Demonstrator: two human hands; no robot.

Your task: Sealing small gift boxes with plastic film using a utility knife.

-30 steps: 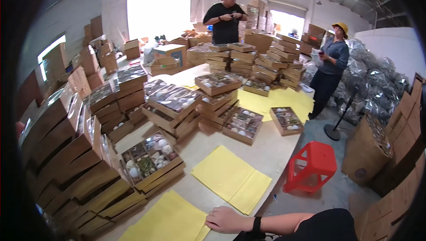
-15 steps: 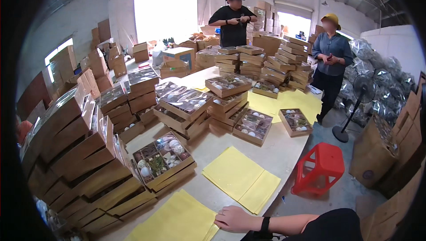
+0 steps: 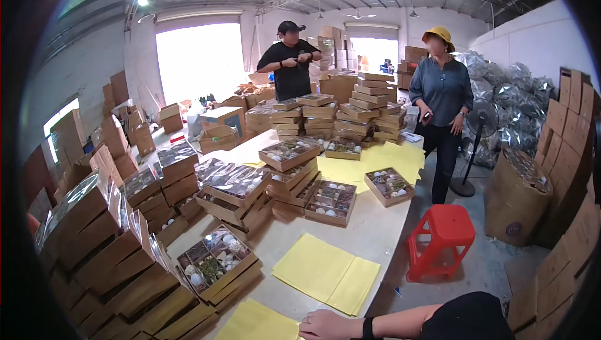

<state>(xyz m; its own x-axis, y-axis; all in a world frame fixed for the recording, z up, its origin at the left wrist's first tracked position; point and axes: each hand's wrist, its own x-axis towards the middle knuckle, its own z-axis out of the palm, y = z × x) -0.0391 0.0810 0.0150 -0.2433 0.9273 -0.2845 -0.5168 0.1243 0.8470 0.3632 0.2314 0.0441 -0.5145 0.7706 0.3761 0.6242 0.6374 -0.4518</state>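
Observation:
My right hand (image 3: 328, 325) reaches in from the lower right, a black band on its wrist. It lies palm down, fingers loosely bent with nothing seen in them, at the right edge of a yellow sheet stack (image 3: 258, 323). The picture's lower edge cuts off part of the hand. Just beyond lies a second stack of yellow sheets (image 3: 325, 272). An open compartment box (image 3: 219, 260) of white balls, moss and dried pieces tops a small pile to the left. My left hand is out of view.
Brown box stacks (image 3: 119, 258) crowd the left; more box piles (image 3: 291, 171) stand farther along the table (image 3: 369, 227). A red stool (image 3: 441, 240) and a fan (image 3: 479, 146) stand right. A person in black (image 3: 291, 64) and one in a yellow hat (image 3: 441, 96) stand beyond.
The view has tilted up and turned right, so table things sit lower and farther left. The person in the yellow hat has lowered their hands apart. My right hand stays by the yellow sheets.

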